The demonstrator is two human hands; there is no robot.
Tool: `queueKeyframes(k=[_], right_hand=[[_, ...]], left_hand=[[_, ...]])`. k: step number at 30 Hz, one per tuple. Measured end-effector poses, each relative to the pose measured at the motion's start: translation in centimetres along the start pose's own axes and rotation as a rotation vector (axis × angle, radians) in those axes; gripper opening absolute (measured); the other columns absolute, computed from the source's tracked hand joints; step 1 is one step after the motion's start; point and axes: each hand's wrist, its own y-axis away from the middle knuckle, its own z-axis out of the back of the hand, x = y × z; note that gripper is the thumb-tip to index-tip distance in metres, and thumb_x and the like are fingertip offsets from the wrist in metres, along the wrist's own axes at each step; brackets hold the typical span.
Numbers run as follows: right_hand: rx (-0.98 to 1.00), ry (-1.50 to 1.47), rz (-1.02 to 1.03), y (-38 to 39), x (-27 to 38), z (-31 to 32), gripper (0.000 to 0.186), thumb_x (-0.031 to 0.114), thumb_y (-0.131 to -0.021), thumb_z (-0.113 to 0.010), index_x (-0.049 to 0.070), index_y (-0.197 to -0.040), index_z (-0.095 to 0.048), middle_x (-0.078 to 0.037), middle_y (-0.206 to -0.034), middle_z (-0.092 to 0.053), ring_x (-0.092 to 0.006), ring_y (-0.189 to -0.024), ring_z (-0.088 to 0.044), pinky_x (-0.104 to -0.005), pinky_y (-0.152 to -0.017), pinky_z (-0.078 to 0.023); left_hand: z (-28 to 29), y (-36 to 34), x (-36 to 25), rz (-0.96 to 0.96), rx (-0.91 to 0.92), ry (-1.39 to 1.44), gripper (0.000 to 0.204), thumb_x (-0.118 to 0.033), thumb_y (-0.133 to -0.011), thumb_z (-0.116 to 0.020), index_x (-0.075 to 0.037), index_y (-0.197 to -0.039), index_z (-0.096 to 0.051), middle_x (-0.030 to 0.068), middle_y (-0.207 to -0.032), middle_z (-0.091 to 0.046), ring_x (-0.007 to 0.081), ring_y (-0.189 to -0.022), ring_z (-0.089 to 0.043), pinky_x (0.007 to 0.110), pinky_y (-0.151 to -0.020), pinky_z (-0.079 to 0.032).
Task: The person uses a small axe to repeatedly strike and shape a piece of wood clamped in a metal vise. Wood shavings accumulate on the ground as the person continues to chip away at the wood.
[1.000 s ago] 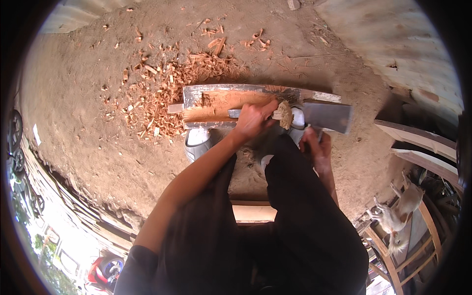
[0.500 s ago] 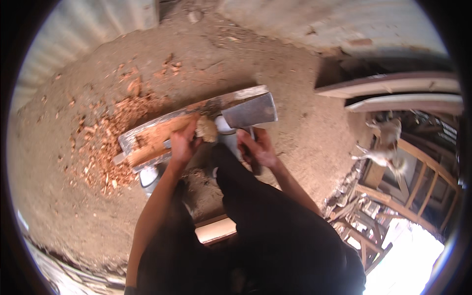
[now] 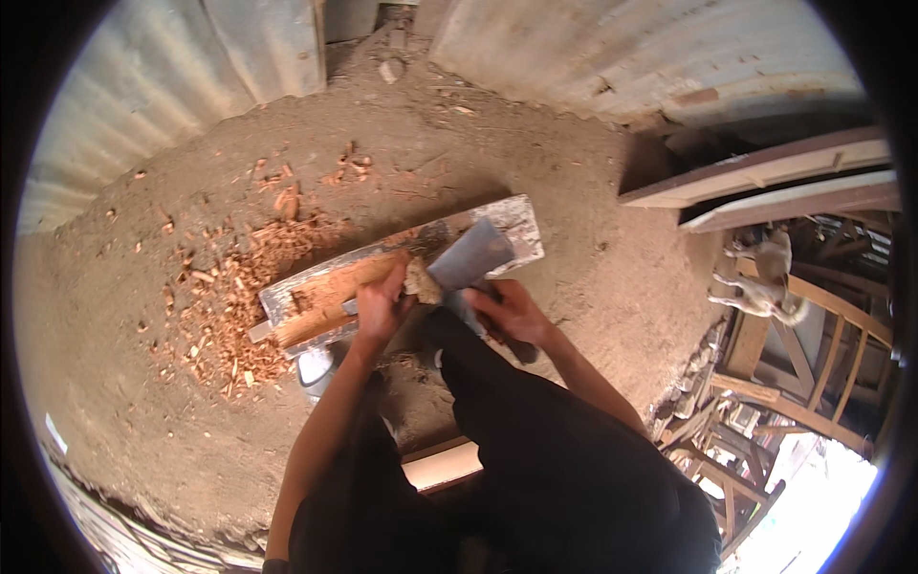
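A hollowed wooden block [image 3: 382, 256] with a worn, whitish outer face lies slantwise on the ground in front of me. My left hand [image 3: 381, 314] is closed around a chisel, and its metal blade [image 3: 350, 307] points left over the hollow. The chisel's pale, frayed handle end [image 3: 419, 279] sticks out on the right of that hand. My right hand [image 3: 514, 314] grips the handle of a hatchet-like tool. Its broad, flat metal head [image 3: 472, 254] is slightly blurred and sits close to the chisel's handle end; whether they touch I cannot tell.
Wood shavings [image 3: 253, 325] are heaped at the block's left. My shoe [image 3: 316, 368] is beside its near edge. Corrugated sheets [image 3: 143, 105] stand behind. A dog [image 3: 765, 277] lies at right, near wooden boards [image 3: 765, 182] and a slatted wooden frame [image 3: 832, 368].
The hatchet-like tool's head has come left and down, closer to the chisel's handle end. My left hand keeps its hold on the chisel. The whole view has shifted a little.
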Motion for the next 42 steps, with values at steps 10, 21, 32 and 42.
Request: queueKeyframes(k=[10,21,32,42], right_hand=[[-0.012,0.118,0.208,-0.6,-0.5,-0.5,0.04,0.039,-0.1,-0.065,0.001,-0.088,-0.063,-0.004,-0.064,-0.059,-0.0116,-0.05,-0.057,-0.0282,-0.045,-0.045],[-0.087,-0.367,0.099,-0.8,-1.5,-0.3,0.037,0.039,-0.102,-0.063,0.005,-0.086,-0.06,-0.005,-0.065,-0.058,-0.0121,-0.044,-0.053,-0.0281,-0.04,-0.042],[-0.192,-0.153,0.128,-2.0,-2.3,-1.7,0.037,0.035,-0.099,-0.066,0.004,-0.08,-0.061,-0.003,-0.061,-0.056,-0.0126,-0.046,-0.054,-0.0278,-0.041,-0.041],[-0.167,0.108,0.066,-1.9,-2.6,-0.8,0.038,0.038,-0.098,-0.067,0.004,-0.081,-0.062,-0.003,-0.062,-0.056,-0.0125,-0.046,-0.054,-0.0283,-0.041,-0.041]], left_hand=[[0.5,0.2,-0.3,0.022,0.066,-0.071,0.068,-0.012,-0.066,-0.085,-0.01,-0.129,-0.058,0.0092,-0.084,-0.07,0.0308,-0.077,-0.071,0.043,-0.066,-0.056],[0.3,0.2,-0.3,0.005,0.106,-0.066,0.057,-0.021,-0.077,-0.08,-0.012,-0.125,-0.051,0.0153,-0.079,-0.067,0.0368,-0.077,-0.069,0.047,-0.061,-0.051],[0.1,0.4,-0.6,0.003,0.102,-0.115,0.045,-0.025,-0.082,-0.077,-0.014,-0.115,-0.048,0.0116,-0.078,-0.069,0.0341,-0.074,-0.07,0.047,-0.059,-0.049],[0.0,-0.4,-0.6,0.031,0.096,-0.118,0.044,-0.026,-0.084,-0.076,-0.013,-0.115,-0.048,0.0125,-0.074,-0.069,0.035,-0.072,-0.07,0.048,-0.057,-0.048]])
